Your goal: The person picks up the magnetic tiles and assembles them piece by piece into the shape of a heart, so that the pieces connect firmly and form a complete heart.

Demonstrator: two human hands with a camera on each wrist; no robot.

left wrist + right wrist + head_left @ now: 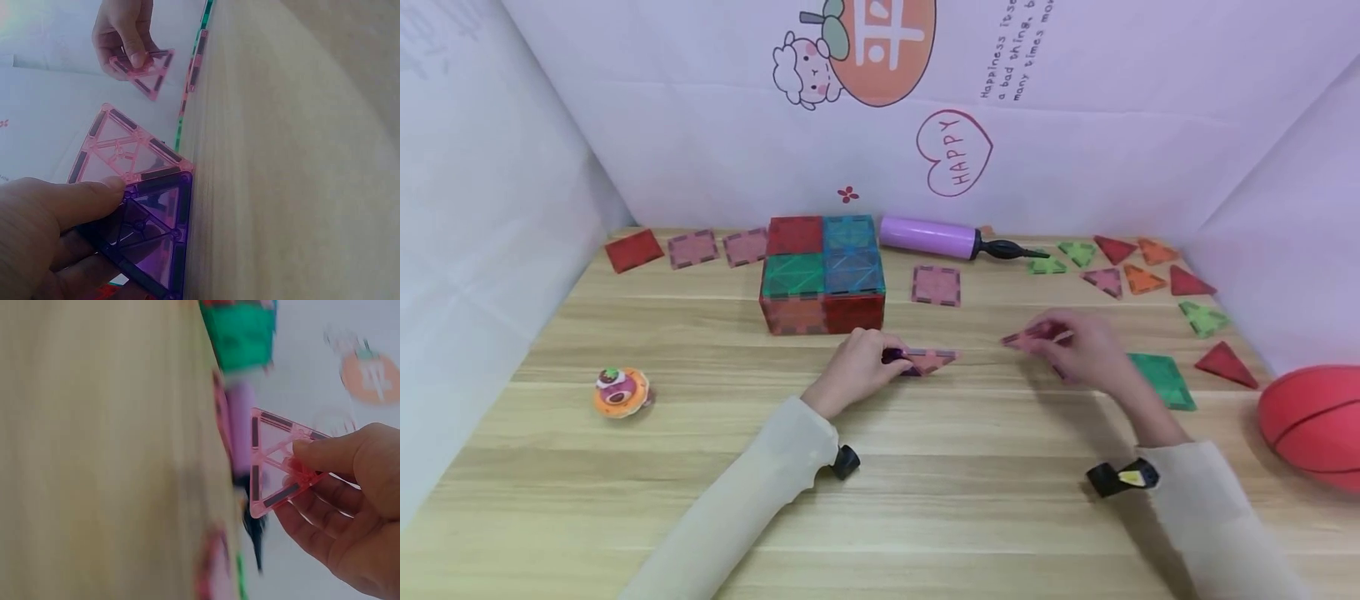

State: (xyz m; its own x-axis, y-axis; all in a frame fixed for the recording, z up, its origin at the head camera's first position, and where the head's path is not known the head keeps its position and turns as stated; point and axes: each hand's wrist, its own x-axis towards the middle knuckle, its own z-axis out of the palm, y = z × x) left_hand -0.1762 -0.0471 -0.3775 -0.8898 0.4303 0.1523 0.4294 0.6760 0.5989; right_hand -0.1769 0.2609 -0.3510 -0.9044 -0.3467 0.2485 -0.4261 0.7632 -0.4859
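Note:
My left hand [861, 371] pinches a purple triangular magnetic tile [178, 250] between thumb and fingers, just above the wooden tabletop. Edge to edge with it stands a pink triangular magnetic tile [112, 156]; the thumb tip reaches their seam. To the right, my right hand [1086, 350] holds another pink triangular magnetic tile [265, 481] in the air, gripped by thumb and fingertips. Beneath that hand, a further pink tile [219, 569] lies on the table, blurred in the right wrist view. A box built of coloured square tiles [853, 312] is behind the left hand.
A purple pump [928, 237] lies along the back wall, near a pink square tile [936, 286]. Several triangular tiles [1227, 364] are spread at the right, with a green square tile [1165, 382] and a red ball [1318, 425]. A doughnut-shaped toy [622, 393] sits left.

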